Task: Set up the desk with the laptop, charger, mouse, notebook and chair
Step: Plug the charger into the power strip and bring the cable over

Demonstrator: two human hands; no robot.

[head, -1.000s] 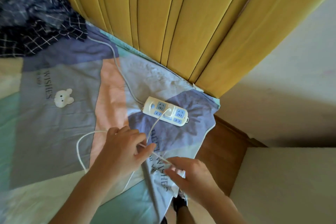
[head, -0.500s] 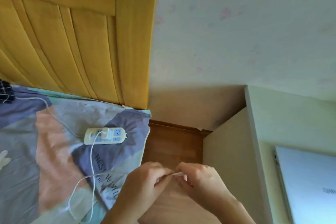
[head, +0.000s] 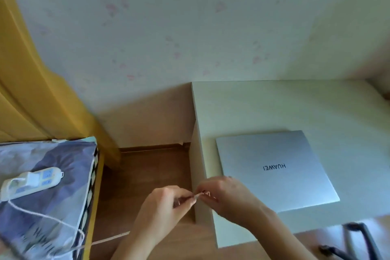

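Observation:
A closed silver laptop (head: 274,169) lies flat on the pale desk (head: 263,107) at the right. My left hand (head: 166,202) and my right hand (head: 223,194) meet just in front of the desk's left edge, both pinching the small plug end of the white charger cable (head: 196,196). The cable (head: 46,216) trails left across the floor gap and over the bed to a white power strip (head: 29,181), where its adapter is plugged in. A dark chair frame (head: 356,240) shows at the bottom right corner.
A bed with a patterned blue-grey cover (head: 52,175) fills the lower left, with a yellow padded headboard (head: 31,91) behind it. A strip of wooden floor (head: 147,175) separates the bed from the desk. A pale flowered wall rises behind.
The view has swung right from the bed to the desk. Both hands carried the cable's end away from the power strip to the desk's left edge, and the laptop came fully into view.

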